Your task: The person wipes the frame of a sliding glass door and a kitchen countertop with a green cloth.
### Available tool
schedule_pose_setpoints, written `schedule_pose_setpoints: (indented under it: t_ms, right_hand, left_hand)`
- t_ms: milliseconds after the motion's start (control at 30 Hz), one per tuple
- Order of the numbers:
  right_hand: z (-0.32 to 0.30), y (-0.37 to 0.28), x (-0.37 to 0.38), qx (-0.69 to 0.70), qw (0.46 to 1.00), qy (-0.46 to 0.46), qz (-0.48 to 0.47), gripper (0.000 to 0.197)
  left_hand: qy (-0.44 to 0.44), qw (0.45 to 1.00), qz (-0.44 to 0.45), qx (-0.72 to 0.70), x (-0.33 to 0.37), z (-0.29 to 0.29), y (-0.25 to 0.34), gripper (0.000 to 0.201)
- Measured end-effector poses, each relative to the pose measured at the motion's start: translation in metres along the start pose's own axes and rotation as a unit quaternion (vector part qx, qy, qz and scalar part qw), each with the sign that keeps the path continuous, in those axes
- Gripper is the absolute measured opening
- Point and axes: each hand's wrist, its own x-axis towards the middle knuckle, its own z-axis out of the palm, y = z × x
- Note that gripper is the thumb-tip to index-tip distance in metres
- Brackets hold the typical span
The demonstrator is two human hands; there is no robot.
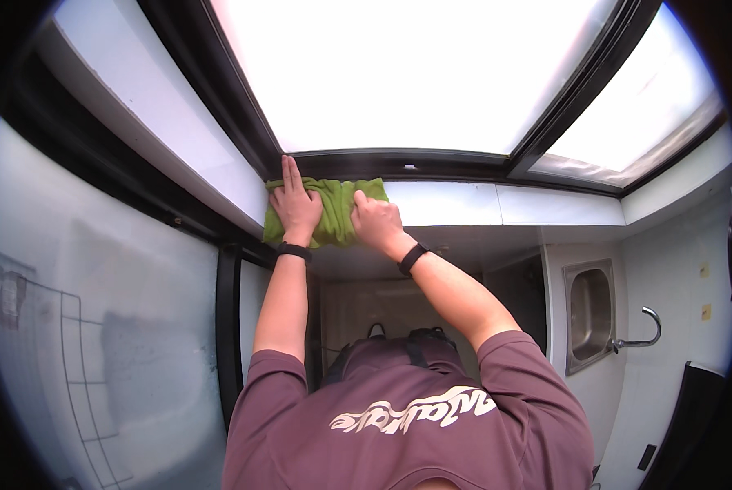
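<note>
White sill (451, 204) stretches rightward past cloth; white side panel (178, 131) bounds it left. Green cloth (329, 212), upper centre of frame, wrinkled, drooping over near edge. Left hand (300, 210) open, pressed flat (fingertips over black window rail (464, 170)); right hand (377, 220) curled closed on cloth. Right of frame: steel sink (591, 314), curved tap (651, 323).

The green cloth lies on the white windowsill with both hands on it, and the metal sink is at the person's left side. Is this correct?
Not quite: the metal sink is at the person's right side, as the head view shows. The rest is correct: the green cloth lies on the white windowsill, with the left hand and right hand on it.
</note>
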Motion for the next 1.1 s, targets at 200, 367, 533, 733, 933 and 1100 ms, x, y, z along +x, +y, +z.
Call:
schedule_pose_setpoints:
  t_ms: [200,367,533,733,933,1100]
  right_hand:
    - [-0.005,0.012,-0.005,-0.018,1.0,0.009,0.014,0.013]
    - [-0.015,0.027,-0.01,-0.022,0.999,0.005,0.031,0.015]
    - [-0.021,0.036,-0.015,-0.029,0.999,0.008,0.031,0.017]
    - [-0.04,0.058,-0.029,-0.031,0.999,0.026,0.035,0.019]
    - [-0.061,0.097,-0.045,-0.038,0.998,0.028,0.051,0.028]
    - [-0.084,0.139,-0.062,-0.051,0.995,0.034,0.073,0.03]
  left_hand:
    - [0.017,1.0,0.007,-0.012,-0.003,0.002,0.0,0.083]
    - [0.037,0.999,0.023,0.021,-0.013,0.006,0.006,0.061]
    - [0.074,0.997,0.028,0.025,-0.022,0.013,0.017,0.042]
    - [0.054,0.998,0.034,0.028,-0.035,0.014,0.05,0.031]
    - [0.055,0.996,0.07,0.022,-0.05,0.023,0.097,0.026]
    - [0.043,0.993,0.108,-0.026,-0.062,0.031,0.142,0.031]
